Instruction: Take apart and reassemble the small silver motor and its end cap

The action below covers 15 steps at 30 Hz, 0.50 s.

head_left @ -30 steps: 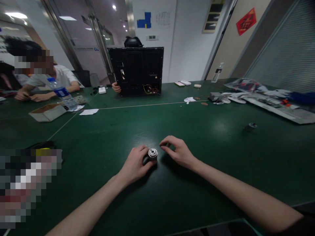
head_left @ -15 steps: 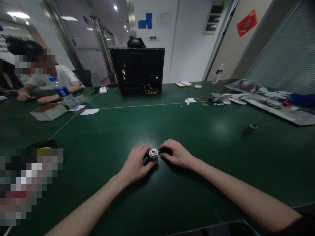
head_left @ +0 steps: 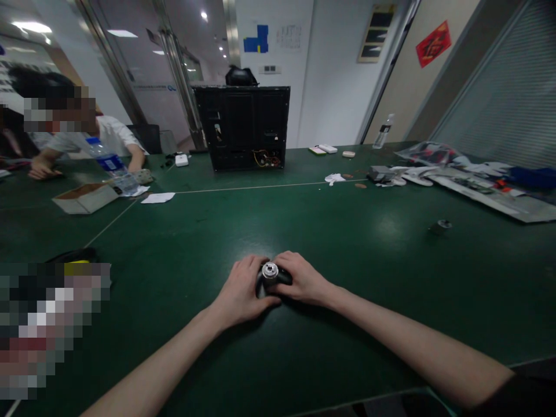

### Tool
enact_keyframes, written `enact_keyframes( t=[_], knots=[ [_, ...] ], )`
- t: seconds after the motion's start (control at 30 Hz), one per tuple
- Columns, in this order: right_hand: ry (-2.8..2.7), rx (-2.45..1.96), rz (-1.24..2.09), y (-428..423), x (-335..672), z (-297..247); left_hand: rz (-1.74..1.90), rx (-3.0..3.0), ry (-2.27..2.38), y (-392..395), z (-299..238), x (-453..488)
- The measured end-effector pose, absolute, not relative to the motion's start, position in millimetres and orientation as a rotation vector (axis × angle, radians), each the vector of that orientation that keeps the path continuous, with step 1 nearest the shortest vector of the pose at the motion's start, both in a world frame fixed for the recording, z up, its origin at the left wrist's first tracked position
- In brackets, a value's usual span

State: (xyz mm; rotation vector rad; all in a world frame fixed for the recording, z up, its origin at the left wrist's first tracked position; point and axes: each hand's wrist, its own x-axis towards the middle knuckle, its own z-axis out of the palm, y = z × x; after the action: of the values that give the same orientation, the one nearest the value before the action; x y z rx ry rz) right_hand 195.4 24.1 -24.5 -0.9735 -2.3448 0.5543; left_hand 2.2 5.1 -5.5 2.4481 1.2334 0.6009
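A small metal motor (head_left: 270,271) stands upright on the green table, its round silver end with a dark centre facing up. My left hand (head_left: 243,292) curves around its left side, fingers behind and thumb stretched in front of it. From the right, my right hand (head_left: 299,279) closes on the motor, with fingers behind and thumb against its front. The lower part of the motor is partly hidden by the hands. A second, similar metal cylinder (head_left: 441,227) rests on the table farther to the right.
Across the table (head_left: 243,214) stands a large black panel (head_left: 247,127) with exposed wires. An open box (head_left: 87,198) and a water bottle (head_left: 113,168) are at left, near a seated person (head_left: 115,136). Gloves, bags and a board (head_left: 490,197) lie at far right.
My right hand has moved left and in against the motor, fingers now around it. My left thumb has shifted slightly lower. The motor has hardly moved.
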Motion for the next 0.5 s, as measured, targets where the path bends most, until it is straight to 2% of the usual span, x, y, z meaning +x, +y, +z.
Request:
enact_keyframes(
  t=[0.13,0.23,0.5],
  knots=[
    [-2.237,-0.920,0.571,25.6,199.0,-20.7,0.588,2.449,1.223,5.3,-4.2,3.9],
    [-2.074,-0.992,0.464,34.8,218.2,-8.2,0.565,2.448,1.241,5.4,-3.3,4.2],
    [-1.440,-1.487,-0.255,81.6,369.7,30.4,0.505,2.432,1.265,2.8,0.3,0.6]
  ],
)
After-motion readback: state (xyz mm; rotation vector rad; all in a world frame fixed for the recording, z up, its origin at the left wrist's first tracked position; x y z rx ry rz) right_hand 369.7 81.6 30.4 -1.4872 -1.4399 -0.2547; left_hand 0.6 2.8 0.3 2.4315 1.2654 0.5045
